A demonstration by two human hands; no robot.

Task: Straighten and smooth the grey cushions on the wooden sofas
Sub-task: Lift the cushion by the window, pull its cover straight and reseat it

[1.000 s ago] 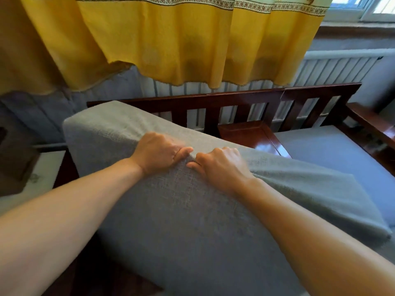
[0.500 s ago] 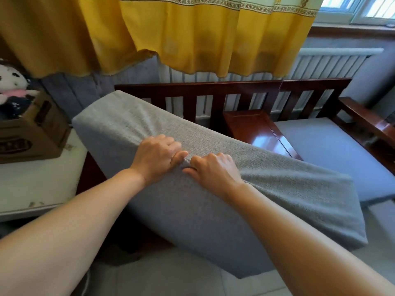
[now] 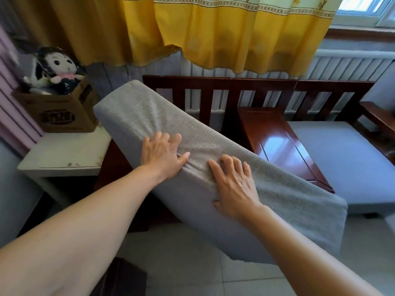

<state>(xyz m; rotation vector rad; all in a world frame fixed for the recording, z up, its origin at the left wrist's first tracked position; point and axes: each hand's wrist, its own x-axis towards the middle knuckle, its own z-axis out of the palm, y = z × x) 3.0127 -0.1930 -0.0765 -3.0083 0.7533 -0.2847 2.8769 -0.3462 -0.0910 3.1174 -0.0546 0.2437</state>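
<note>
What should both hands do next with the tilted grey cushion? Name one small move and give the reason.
Probably slide the left hand and right hand apart along the grey cushion. Both lie spread on its upper edge, with cover fabric puckered between the thumbs; sweeping outward should flatten that before the cushion, tipped up off the wooden sofa, goes down.

Long grey fabric cushion [image 3: 213, 167] lies tilted across the dark wooden sofa frame [image 3: 235, 90]. White side table [image 3: 64, 154] stands left, bearing a brown cardboard box [image 3: 62, 112].
</note>
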